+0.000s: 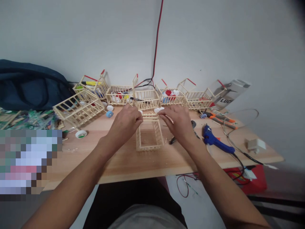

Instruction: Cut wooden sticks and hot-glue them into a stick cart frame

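A small open basket frame made of wooden sticks (149, 136) lies on the wooden table (133, 162) in front of me. My left hand (126, 122) is closed in a pinch at the frame's far left corner, and a thin dark tool (136, 99) sticks out above it. My right hand (178, 122) has its fingers pressed together on the far right corner of the same frame. Both forearms reach in from the bottom edge.
Several finished stick carts (147, 97) with red handles line the wall, some holding bottle caps. A larger cart (79, 108) lies tilted at left. A blue glue gun (215, 140), orange-handled pliers (220, 119), a white adapter (256, 145) and a dark bag (28, 86) surround them.
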The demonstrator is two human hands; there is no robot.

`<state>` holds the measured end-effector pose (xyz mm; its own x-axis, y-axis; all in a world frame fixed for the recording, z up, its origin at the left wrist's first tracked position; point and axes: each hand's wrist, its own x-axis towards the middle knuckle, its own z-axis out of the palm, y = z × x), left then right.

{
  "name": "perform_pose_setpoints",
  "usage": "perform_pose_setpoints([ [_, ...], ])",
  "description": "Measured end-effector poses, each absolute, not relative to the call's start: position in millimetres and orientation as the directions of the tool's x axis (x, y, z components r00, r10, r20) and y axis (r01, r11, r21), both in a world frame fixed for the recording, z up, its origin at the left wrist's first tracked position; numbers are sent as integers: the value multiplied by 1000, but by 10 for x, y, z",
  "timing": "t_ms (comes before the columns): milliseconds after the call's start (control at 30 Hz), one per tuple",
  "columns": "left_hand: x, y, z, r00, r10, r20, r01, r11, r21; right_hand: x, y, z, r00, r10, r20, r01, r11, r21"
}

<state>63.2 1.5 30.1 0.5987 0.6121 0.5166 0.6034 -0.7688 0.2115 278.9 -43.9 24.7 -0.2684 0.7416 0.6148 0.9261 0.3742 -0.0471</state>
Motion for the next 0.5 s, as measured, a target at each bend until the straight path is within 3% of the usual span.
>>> perform_pose_setpoints([
  [167,636,-26,315,611,611,504,623,-764,171,2885,-641,273,-150,720,678,923,348,-164],
  [333,698,-134,363,578,601,552,639,-754,152,2795,-952,179,-192,814,548,871,398,-287],
  [500,727,-122,352,596,602,530,655,-748,113,2721,-1098,29,-188,837,514,849,401,-343],
])
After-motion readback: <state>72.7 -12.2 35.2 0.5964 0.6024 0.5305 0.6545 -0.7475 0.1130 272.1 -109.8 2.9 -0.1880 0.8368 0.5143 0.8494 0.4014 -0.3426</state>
